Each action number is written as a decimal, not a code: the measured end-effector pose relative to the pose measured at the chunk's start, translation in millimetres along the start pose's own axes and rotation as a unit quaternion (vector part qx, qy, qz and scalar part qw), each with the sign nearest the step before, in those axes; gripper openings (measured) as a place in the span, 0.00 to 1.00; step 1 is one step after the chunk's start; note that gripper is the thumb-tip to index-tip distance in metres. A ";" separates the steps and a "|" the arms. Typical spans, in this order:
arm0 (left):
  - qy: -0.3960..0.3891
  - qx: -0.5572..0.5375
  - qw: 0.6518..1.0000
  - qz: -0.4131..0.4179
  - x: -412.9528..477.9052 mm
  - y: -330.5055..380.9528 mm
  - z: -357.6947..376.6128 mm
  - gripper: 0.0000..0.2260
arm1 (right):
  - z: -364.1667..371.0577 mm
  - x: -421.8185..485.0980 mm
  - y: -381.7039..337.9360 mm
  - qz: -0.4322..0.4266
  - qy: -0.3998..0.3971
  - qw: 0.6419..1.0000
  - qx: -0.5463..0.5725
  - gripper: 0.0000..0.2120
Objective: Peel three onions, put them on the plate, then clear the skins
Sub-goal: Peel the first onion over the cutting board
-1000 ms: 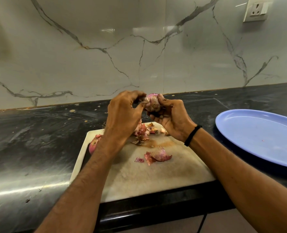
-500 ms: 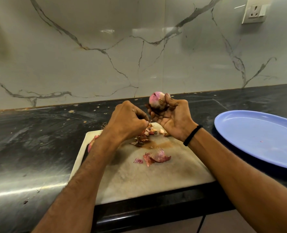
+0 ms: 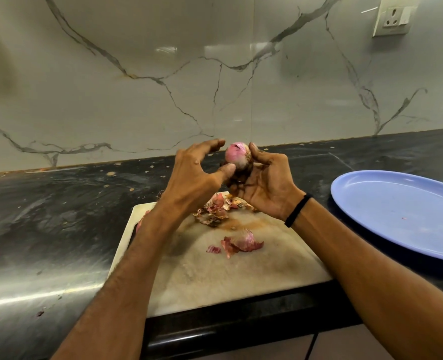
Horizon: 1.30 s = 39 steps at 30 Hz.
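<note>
Hands meet above the far end of a pale cutting board (image 3: 215, 281), both at one red onion (image 3: 237, 158). The right hand (image 3: 264, 188) grips it: the fingers curl under the bulb and the thumb presses on its upper right side. The onion's top shows glossy pink, while dry brown skin clings lower down against the palm. The left hand (image 3: 197, 178) holds nothing. Its fingers arch loosely above and to the left of the onion, apart from it, and only the thumb tip touches the bulb's lower left side. A black wristband (image 3: 297, 210) circles the right wrist.

Under the hands a heap of torn skins (image 3: 214, 210) lies on the board, and a few larger purple pieces (image 3: 241, 242) lie nearer its middle, apart from the heap. At the board's left edge a second onion (image 3: 140, 224) peeks out, mostly hidden behind the left forearm. The blue plate (image 3: 371, 203) sits on the black countertop (image 3: 59, 216) to the right of the board, with one tiny fleck on it. A veined marble wall (image 3: 137, 100) rises behind, with a socket (image 3: 394, 18) at top right.
</note>
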<state>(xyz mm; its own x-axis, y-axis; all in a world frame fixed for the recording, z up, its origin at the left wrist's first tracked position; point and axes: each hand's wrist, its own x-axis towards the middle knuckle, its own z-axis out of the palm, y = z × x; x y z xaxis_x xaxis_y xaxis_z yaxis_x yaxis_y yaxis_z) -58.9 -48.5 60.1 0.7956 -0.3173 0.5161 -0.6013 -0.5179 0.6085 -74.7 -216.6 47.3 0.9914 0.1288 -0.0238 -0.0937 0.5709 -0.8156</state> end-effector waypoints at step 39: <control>-0.020 -0.319 0.938 -0.131 2.6 0.1 1.5 0.11 | -12.8 21.0 18.0 -0.466 -0.003 0.685 -0.560 0.27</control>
<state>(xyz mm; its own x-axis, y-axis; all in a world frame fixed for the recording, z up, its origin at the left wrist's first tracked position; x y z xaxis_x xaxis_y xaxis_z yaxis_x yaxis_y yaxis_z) -56.8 -50.5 60.5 0.9170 -0.2816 0.2826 -0.2959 -0.0050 0.9552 -54.4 -214.0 24.7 0.5731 0.1371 0.8080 0.7119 -0.5717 -0.4079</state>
